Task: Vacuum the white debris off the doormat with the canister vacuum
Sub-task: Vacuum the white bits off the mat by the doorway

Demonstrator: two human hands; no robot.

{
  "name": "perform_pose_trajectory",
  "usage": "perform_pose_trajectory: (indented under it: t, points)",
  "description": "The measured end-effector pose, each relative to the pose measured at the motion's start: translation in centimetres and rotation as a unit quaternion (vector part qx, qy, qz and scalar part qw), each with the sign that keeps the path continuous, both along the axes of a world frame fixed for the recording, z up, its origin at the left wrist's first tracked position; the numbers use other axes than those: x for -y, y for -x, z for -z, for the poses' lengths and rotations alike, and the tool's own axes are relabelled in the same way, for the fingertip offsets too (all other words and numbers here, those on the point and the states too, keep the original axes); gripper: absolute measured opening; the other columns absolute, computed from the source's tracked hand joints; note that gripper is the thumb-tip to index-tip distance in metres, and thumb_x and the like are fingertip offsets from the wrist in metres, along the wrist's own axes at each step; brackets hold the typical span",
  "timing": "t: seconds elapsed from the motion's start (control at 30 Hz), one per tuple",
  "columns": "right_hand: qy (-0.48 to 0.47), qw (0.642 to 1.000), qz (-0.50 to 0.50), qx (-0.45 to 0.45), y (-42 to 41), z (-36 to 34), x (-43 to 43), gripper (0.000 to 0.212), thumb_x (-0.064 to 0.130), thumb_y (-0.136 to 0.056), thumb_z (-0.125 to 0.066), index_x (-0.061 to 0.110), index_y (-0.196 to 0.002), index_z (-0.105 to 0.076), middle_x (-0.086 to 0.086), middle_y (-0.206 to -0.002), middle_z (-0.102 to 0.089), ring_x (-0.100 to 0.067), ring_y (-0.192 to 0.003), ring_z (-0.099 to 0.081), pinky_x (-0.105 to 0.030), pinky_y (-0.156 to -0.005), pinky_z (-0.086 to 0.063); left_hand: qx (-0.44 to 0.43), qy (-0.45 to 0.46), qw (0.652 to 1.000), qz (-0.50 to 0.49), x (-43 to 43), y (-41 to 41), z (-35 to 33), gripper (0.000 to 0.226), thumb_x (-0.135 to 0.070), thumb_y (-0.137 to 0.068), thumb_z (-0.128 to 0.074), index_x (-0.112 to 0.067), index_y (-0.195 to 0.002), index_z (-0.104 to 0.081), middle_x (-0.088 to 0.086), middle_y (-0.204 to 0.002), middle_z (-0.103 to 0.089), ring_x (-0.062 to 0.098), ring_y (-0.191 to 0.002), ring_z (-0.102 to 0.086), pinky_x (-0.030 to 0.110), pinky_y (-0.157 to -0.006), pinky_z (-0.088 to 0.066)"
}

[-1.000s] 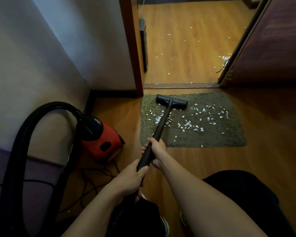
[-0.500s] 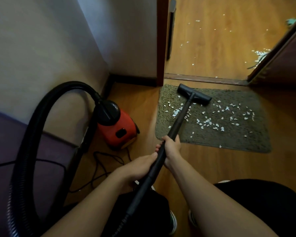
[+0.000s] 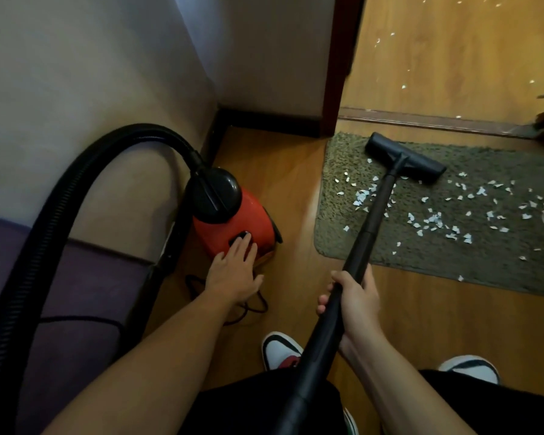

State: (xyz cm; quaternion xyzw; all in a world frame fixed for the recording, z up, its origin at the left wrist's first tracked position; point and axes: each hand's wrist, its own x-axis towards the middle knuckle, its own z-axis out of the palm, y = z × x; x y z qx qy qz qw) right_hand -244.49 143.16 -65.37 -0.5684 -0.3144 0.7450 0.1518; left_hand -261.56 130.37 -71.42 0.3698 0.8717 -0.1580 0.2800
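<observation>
The left grip [image 3: 233,271], a bare hand, lies flat with straight fingers on the red canister vacuum [image 3: 258,221], its fingertips at a dark oval patch [image 3: 240,237] on the casing; it clasps nothing. The canister stands on the wooden floor [image 3: 296,183] just left of the doormat [image 3: 343,246], not touching it. The right grip [image 3: 355,299], the other bare hand, is curled tight round the black wand [image 3: 372,218], just short of the doormat's near edge; the wand slants across the doormat to the floor head [image 3: 404,158], which rests on the doormat's far left part. The white debris [image 3: 434,221] lies scattered over the doormat, mostly right of the wand and nearer than the floor head; a few scraps lie left of the wand. More white flecks [image 3: 404,86] dot the floor beyond the doormat, past the threshold strip [image 3: 421,117]. A thick black hose [image 3: 76,183] arcs up from the canister, well left of the doormat; a black cord [image 3: 259,304] lies on the floor beside the canister; two white shoes [image 3: 281,350] stand nearer than the doormat.
</observation>
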Motion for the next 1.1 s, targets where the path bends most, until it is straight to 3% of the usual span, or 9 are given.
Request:
perform_pose_trajectory:
  t: [0.27,0.67,0.83,0.93,1.1]
  points:
    - [-0.008,1.0,0.013,0.007,0.5,0.0,1.4,0.061,0.004,-0.097,-0.058,0.038,-0.146,-0.045,-0.009,-0.071,-0.05,-0.018,-0.04,-0.052,-0.026,-0.037,-0.042,-0.095,-0.041,0.994,0.048,1.3,1.1,3.1,0.084,-0.054,-0.1,-0.034,-0.01,-0.159,0.007,0.003,-0.166,0.019,0.019,-0.155,0.007,0.043,-0.124,-0.014]
    - [-0.001,1.0,0.008,0.0,0.3,0.3,1.0,0.058,0.006,-0.097,-0.06,0.038,-0.144,-0.047,-0.008,-0.069,-0.051,-0.018,-0.042,-0.051,-0.026,-0.038,-0.043,-0.054,-0.016,0.998,0.027,2.0,1.6,4.4,0.099,-0.063,-0.095,-0.041,-0.011,-0.156,0.018,0.002,-0.161,0.033,0.02,-0.152,0.019,0.045,-0.125,-0.006]
    - [0.017,1.0,0.008,-0.006,0.5,0.0,1.1,0.053,0.004,-0.097,-0.058,0.03,-0.142,-0.05,-0.006,-0.066,-0.048,-0.017,-0.042,-0.05,-0.025,-0.038,-0.042,0.019,0.003,0.998,-0.054,0.0,1.9,1.2,0.093,-0.062,-0.096,-0.039,-0.016,-0.159,0.013,-0.004,-0.164,0.026,0.015,-0.153,0.013,0.047,-0.125,-0.005]
    - [0.027,1.0,0.011,-0.007,0.7,-0.3,1.0,0.056,0.005,-0.097,-0.058,0.031,-0.146,-0.046,-0.007,-0.066,-0.049,-0.017,-0.042,-0.051,-0.025,-0.039,-0.043,0.078,-0.031,0.988,-0.128,-1.2,0.2,-2.3,0.089,-0.063,-0.097,-0.036,-0.016,-0.159,0.009,-0.005,-0.166,0.021,0.016,-0.154,0.008,0.048,-0.125,-0.009]
    - [0.027,1.0,0.009,-0.006,0.4,-1.3,0.3,0.039,0.001,-0.097,-0.054,0.015,-0.133,-0.05,-0.008,-0.064,-0.045,-0.017,-0.039,-0.05,-0.025,-0.037,-0.042,0.218,-0.18,0.913,-0.294,-3.2,-6.3,-9.0,0.077,-0.058,-0.1,-0.039,-0.018,-0.161,-0.013,-0.005,-0.168,-0.001,0.017,-0.154,-0.012,0.037,-0.123,-0.016]
